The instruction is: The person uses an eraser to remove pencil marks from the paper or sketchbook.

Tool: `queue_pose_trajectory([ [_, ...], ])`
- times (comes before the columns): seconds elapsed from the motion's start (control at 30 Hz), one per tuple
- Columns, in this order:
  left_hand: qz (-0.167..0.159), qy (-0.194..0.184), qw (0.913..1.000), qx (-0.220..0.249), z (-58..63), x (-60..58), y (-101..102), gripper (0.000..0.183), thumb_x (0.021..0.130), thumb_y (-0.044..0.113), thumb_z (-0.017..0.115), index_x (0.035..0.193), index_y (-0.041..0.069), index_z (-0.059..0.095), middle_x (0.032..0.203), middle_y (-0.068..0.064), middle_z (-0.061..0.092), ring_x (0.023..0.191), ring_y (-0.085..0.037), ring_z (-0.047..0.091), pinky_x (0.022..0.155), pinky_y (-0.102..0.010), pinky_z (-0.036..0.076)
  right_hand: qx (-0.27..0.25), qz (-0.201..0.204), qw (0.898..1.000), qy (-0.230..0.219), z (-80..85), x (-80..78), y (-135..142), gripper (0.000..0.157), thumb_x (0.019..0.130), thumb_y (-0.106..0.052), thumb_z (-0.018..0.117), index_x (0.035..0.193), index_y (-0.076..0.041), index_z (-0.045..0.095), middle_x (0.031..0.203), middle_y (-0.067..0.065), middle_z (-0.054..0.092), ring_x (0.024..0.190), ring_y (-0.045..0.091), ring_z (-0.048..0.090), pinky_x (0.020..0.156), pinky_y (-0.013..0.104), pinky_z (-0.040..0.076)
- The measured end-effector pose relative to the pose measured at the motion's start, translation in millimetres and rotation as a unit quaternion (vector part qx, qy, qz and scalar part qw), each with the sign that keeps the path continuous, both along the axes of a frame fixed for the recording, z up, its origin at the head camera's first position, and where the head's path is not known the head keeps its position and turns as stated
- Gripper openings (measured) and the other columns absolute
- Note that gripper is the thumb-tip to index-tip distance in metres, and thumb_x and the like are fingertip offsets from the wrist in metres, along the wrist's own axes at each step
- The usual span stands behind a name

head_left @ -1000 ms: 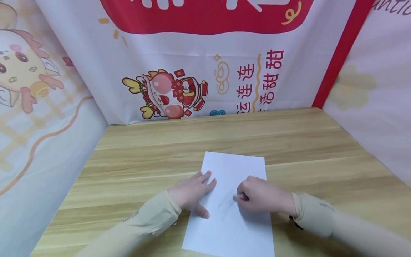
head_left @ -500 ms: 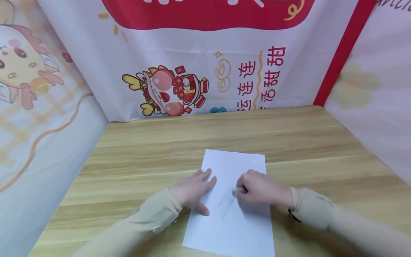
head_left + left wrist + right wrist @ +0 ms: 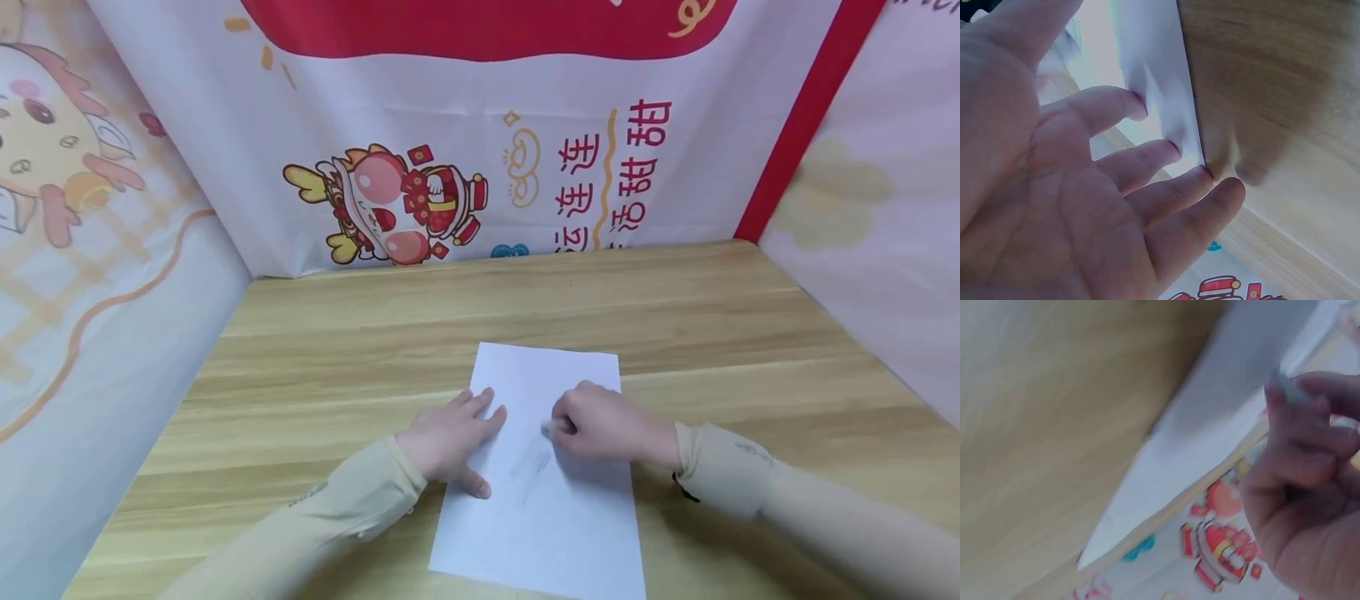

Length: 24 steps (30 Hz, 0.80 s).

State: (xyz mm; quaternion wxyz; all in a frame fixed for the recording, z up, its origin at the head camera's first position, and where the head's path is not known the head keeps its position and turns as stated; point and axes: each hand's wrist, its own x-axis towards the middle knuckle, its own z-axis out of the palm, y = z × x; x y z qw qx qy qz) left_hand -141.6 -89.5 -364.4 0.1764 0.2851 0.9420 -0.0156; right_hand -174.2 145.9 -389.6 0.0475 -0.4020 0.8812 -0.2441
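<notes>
A white sheet of paper [image 3: 540, 533] lies on the wooden table, with a grey smudged pencil patch [image 3: 531, 468] near its middle. My left hand [image 3: 453, 437] rests on the sheet's left edge with fingers spread. In the left wrist view, several fingertips touch the paper's border and the little finger [image 3: 1210, 219] reaches past it onto the wood. A small whitish eraser [image 3: 552, 427] with a greyed end is pinched between the thumb and curled fingers of my right hand [image 3: 603, 421]. It sits just above and right of the smudge. The right wrist view is blurred.
The wooden tabletop [image 3: 360, 333] surrounds the sheet. A printed cloth [image 3: 420, 92] with a cartoon dragon and red characters hangs along the back edge. More patterned cloth hangs at the left side [image 3: 142, 275] and the right side [image 3: 885, 275].
My right hand has moved a little toward the far end of the sheet with the eraser, across the grey marks. My left hand stays on the paper's edge. The head view has tilted slightly down.
</notes>
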Motion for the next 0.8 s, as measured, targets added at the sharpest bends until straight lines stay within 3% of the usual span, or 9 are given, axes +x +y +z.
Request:
queue_pose_trajectory([
  [0.1, -0.002, 0.003, 1.0, -0.001, 1.9, -0.5, -0.1, 0.098, 0.072, 0.051, 0.082, 0.151, 0.012, 0.04, 0.158, -0.015, 0.026, 0.142, -0.037, 0.027, 0.098, -0.055, 0.044, -0.001, -0.021, 1.0, 0.016, -1.6, -5.4, 0.6, 0.044, 0.084, -0.001, 0.064, 0.054, -0.018, 0.037, 0.052, -0.015, 0.021, 0.047, 0.0, 0.024, 0.046, 0.019, 0.025],
  [0.27, -0.005, -0.001, 1.0, 0.001, 2.0, 0.2, 0.2, 0.098, 0.072, 0.051, 0.081, 0.151, 0.012, 0.04, 0.158, -0.015, 0.026, 0.142, -0.037, 0.027, 0.097, -0.055, 0.044, 0.008, 0.02, 1.0, -0.015, -2.2, -4.9, 1.1, 0.043, 0.085, -0.003, 0.063, 0.053, -0.019, 0.039, 0.051, -0.017, 0.024, 0.045, -0.001, 0.027, 0.043, 0.018, 0.026],
  [0.43, -0.002, 0.002, 1.0, -0.001, 1.4, 1.0, 0.8, 0.098, 0.072, 0.051, 0.081, 0.151, 0.012, 0.04, 0.158, -0.015, 0.026, 0.142, -0.037, 0.027, 0.098, -0.055, 0.044, 0.002, -0.01, 1.0, 0.009, -1.7, -5.1, -1.4, 0.043, 0.083, -0.001, 0.064, 0.053, -0.019, 0.039, 0.051, -0.016, 0.023, 0.046, -0.001, 0.025, 0.045, 0.018, 0.025],
  [0.6, -0.004, -0.001, 1.0, 0.002, -0.1, 1.5, 1.1, 0.098, 0.072, 0.05, 0.081, 0.151, 0.011, 0.04, 0.158, -0.015, 0.026, 0.142, -0.037, 0.027, 0.099, -0.054, 0.044, -0.002, 0.035, 0.999, -0.019, -1.2, 0.7, 0.0, 0.043, 0.083, 0.0, 0.062, 0.053, -0.019, 0.037, 0.052, -0.017, 0.022, 0.046, -0.002, 0.023, 0.044, 0.017, 0.023],
  [0.8, -0.004, 0.011, 0.9999, -0.004, 0.9, 1.9, 1.6, 0.097, 0.072, 0.051, 0.081, 0.151, 0.011, 0.041, 0.157, -0.015, 0.028, 0.141, -0.037, 0.029, 0.096, -0.054, 0.046, -0.014, -0.015, 1.0, 0.017, -5.4, -8.3, -0.1, 0.044, 0.08, 0.0, 0.061, 0.052, -0.019, 0.033, 0.051, -0.017, 0.018, 0.047, -0.001, 0.02, 0.046, 0.019, 0.022],
])
